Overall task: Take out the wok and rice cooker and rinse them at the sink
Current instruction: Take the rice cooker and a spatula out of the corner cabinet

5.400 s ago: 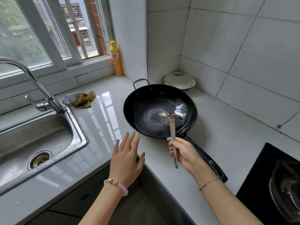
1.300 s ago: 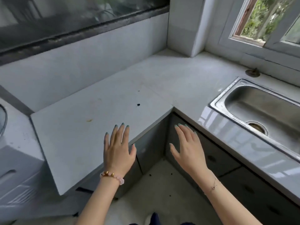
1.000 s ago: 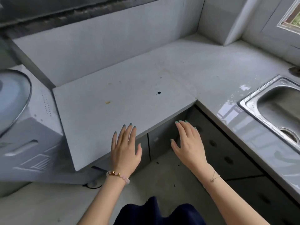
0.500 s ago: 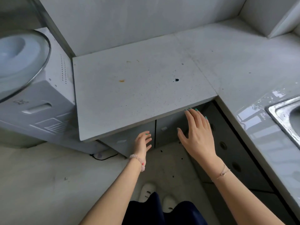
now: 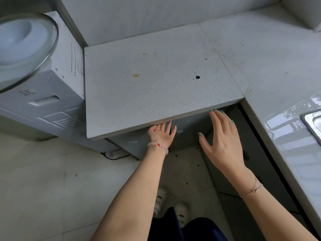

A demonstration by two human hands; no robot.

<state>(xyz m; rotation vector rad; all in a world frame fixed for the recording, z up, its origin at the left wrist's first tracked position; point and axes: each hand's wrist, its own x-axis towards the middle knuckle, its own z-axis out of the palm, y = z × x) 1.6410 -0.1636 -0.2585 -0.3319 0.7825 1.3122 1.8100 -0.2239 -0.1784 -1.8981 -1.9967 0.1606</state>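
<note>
Neither the wok nor the rice cooker shows in this view. My left hand [image 5: 161, 133] reaches low under the front edge of the grey speckled countertop [image 5: 156, 80], fingers spread against the grey cabinet door [image 5: 137, 143]; its fingertips are hidden by the counter lip. My right hand [image 5: 222, 140] hovers open beside it, fingers straight and pointing at the counter edge, holding nothing. A corner of the steel sink [image 5: 312, 124] shows at the far right.
A white washing machine [image 5: 43, 94] with a round glass lid [image 5: 22, 47] stands left of the counter, a black cable [image 5: 116, 156] at its foot. Dark cabinet fronts [image 5: 257, 153] run under the sink counter. My feet stand on a pale tiled floor [image 5: 43, 188].
I have turned from the wok on the stove side to this corner and bent down. My left hand moved from the counter top down to the cabinet door under the edge.
</note>
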